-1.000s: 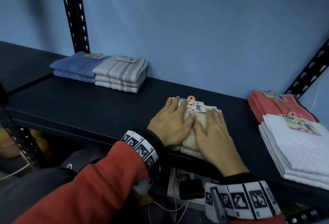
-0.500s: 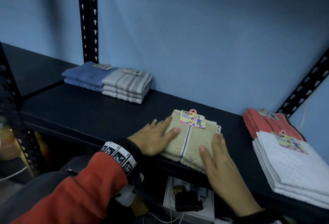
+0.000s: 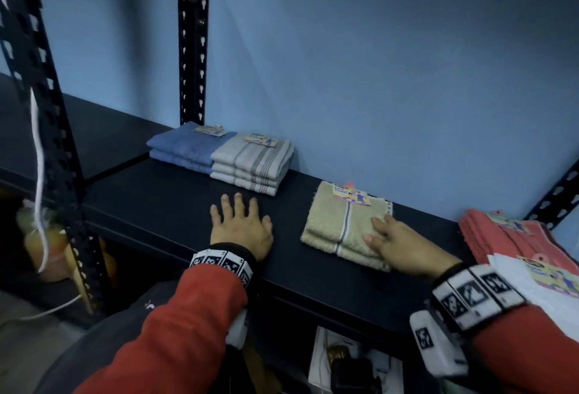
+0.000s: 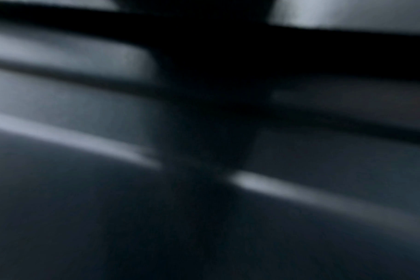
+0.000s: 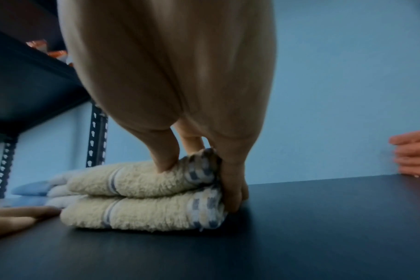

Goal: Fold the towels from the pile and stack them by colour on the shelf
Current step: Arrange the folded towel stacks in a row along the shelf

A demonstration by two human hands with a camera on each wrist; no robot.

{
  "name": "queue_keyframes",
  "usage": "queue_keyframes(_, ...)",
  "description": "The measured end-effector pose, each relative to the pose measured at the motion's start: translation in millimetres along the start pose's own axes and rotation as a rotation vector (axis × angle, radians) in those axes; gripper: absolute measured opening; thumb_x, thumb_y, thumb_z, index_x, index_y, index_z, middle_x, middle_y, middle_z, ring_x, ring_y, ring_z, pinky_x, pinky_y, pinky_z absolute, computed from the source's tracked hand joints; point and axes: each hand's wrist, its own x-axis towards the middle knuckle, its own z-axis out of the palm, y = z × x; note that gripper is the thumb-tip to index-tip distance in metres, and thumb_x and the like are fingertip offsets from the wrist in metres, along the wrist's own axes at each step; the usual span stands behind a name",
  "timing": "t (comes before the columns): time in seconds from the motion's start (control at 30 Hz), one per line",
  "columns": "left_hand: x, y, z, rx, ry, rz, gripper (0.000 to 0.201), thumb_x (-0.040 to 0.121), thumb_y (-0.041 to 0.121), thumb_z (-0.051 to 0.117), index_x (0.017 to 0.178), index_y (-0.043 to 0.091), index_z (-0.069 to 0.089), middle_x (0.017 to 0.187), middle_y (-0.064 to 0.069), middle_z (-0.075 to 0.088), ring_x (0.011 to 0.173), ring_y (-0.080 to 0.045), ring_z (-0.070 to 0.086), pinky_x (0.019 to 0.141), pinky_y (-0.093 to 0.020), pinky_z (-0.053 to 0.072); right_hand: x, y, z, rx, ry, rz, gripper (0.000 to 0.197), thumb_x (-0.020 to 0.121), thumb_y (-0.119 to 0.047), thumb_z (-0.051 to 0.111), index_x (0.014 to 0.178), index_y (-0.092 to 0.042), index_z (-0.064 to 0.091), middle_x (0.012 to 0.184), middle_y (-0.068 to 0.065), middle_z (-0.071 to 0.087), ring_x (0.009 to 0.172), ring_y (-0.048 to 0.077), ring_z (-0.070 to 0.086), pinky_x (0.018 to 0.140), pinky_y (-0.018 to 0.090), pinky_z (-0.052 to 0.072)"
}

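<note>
Dark shelf (image 3: 175, 205) of a black slotted rack, blue wall behind; entries run from the front edge back.

1. My left hand (image 3: 239, 227): flat on bare board near the front edge, fingers spread, holding nothing; it appears to steady me. Its wrist view is only dark blur.

2. My right hand (image 3: 398, 245): at the front right corner of the beige towels (image 3: 341, 221), fingers lying on top, thumb (image 5: 230, 180) pressed against the hemmed side, as the wrist view shows. I judge this a squaring nudge, not a lift.

3. Beige towels: two folded pieces, one on the other, mid-shelf, paper tag at the back edge.

4. White towels (image 3: 532, 293) at the right end by the front edge, coral towels (image 3: 501, 237) just behind them.

5. Grey striped towels (image 3: 250, 165) and blue towels (image 3: 181, 149), side by side and touching, against the wall by the rear upright (image 3: 191, 39): one colour per stack, so the sorting reads at a glance.

No loose pile is in view.
</note>
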Motion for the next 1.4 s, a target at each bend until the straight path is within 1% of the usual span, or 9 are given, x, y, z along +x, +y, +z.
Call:
queue_keyframes(0.2,-2.4,0.5,0.4,0.016,0.005,-0.014,0.064,0.105,0.045,0.018,0.162,0.019,0.009,0.17,-0.01,-0.002,0.156,-0.034,-0.009,0.125,-0.054,-0.005,65.2,-24.6,-19.0,-0.065,-0.001,-0.015,0.053,0.106,-0.031,0.047,0.148,0.001,0.04,0.156,0.02,0.036,0.144,0.031,0.036,0.109,0.027,0.029)
queue_keyframes(0.33,-1.3,1.8,-0.2,0.029,-0.001,-0.012,0.064,0.105,0.045,0.017,0.162,0.018,0.007,0.17,-0.011,-0.003,0.155,-0.035,-0.01,0.124,-0.055,-0.006,97.7,-39.8,-13.4,-0.024,0.04,-0.034,0.06,0.105,-0.032,0.05,0.153,-0.002,0.033,0.161,0.017,0.03,0.148,0.03,0.032,0.116,0.028,0.025)
queue_keyframes(0.47,-0.4,2.2,0.6,0.043,-0.009,-0.005,0.067,0.105,0.05,0.014,0.162,0.016,0.006,0.17,-0.012,-0.004,0.155,-0.036,-0.011,0.124,-0.056,-0.006,120.5,-49.0,-2.6,0.016,0.09,-0.047,0.061,0.102,-0.032,0.055,0.151,-0.001,0.036,0.155,0.017,0.042,0.142,0.033,0.042,0.115,0.032,0.031)
queue_keyframes(0.6,1.7,3.0,1.1,0.061,-0.028,-0.012,0.073,0.103,0.06,0.008,0.162,0.016,0.005,0.17,-0.013,-0.007,0.155,-0.037,-0.013,0.124,-0.056,-0.007,125.6,-49.7,-0.2,0.02,0.095,-0.067,0.063,0.102,-0.032,0.056,0.153,-0.001,0.034,0.157,0.015,0.039,0.144,0.031,0.039,0.115,0.03,0.029)
queue_keyframes(0.87,1.7,4.1,1.8,0.078,-0.033,-0.011,0.075,0.103,0.061,0.012,0.162,0.015,0.005,0.169,-0.014,-0.006,0.155,-0.038,-0.013,0.124,-0.056,-0.007,129.9,-54.7,0.0,-0.042,0.09,-0.104,0.063,0.103,-0.037,0.053,0.153,-0.003,0.034,0.158,0.016,0.038,0.144,0.032,0.04,0.115,0.032,0.031)
queue_keyframes(1.0,-1.8,8.9,-0.3,0.055,-0.025,0.007,0.077,0.103,0.058,0.02,0.162,0.01,0.007,0.169,-0.018,-0.004,0.155,-0.037,-0.01,0.125,-0.054,-0.006,107.4,-45.8,-11.0,-0.037,0.118,-0.13,0.062,0.101,-0.039,0.055,0.15,-0.005,0.04,0.155,0.015,0.043,0.141,0.03,0.043,0.113,0.033,0.033)
queue_keyframes(1.13,-17.5,34.3,8.1,0.026,-0.052,0.195,0.089,0.1,0.067,0.022,0.161,0.005,0.007,0.169,-0.019,-0.002,0.156,-0.031,-0.008,0.126,-0.048,-0.004,55.5,-16.3,-24.9,-0.076,0.113,-0.122,0.06,0.097,-0.044,0.061,0.147,-0.014,0.048,0.146,0.01,0.054,0.132,0.027,0.053,0.111,0.035,0.04)
queue_keyframes(1.3,-38.9,66.2,19.5,0.068,-0.147,0.446,0.094,0.093,0.08,0.019,0.162,0.016,0.012,0.17,-0.012,0.001,0.155,-0.037,-0.006,0.125,-0.054,-0.004,-40.3,35.0,-41.8,-0.188,0.17,-0.053,0.055,0.098,-0.048,0.057,0.143,-0.017,0.052,0.142,0.005,0.058,0.13,0.023,0.054,0.109,0.034,0.041)
queue_keyframes(1.4,-44.1,68.2,22.3,0.08,-0.139,0.47,0.092,0.091,0.081,0.019,0.162,0.023,0.014,0.17,-0.009,0.003,0.155,-0.04,-0.005,0.124,-0.056,-0.003,-85.0,76.9,-51.1,-0.163,0.252,0.046,0.054,0.099,-0.058,0.039,0.125,-0.016,0.063,0.125,0.006,0.067,0.119,0.028,0.06,0.102,0.042,0.045)
